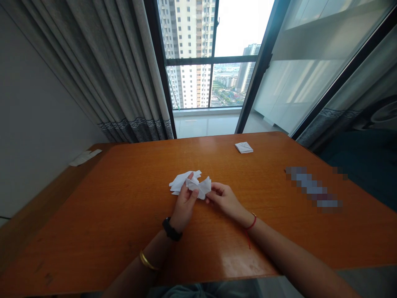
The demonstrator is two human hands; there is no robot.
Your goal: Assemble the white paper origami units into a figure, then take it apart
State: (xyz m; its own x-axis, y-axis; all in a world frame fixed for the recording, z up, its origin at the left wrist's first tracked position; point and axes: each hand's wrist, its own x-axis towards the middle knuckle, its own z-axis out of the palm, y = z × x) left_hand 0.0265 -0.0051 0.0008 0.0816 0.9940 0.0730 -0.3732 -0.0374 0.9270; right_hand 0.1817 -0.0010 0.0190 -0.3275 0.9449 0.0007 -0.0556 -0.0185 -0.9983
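A small piece of folded white paper is held between my two hands above the wooden table. My left hand pinches its left part between thumb and fingers. The fingers of my right hand are closed on its right edge. Just behind my left hand, a flat stack of white paper pieces lies on the table, partly covered by the hand and the held paper.
A folded white paper square lies near the table's far edge. At the right is a blurred-out object. A paper strip rests at the far left. Beyond the table stand a grey curtain and a window.
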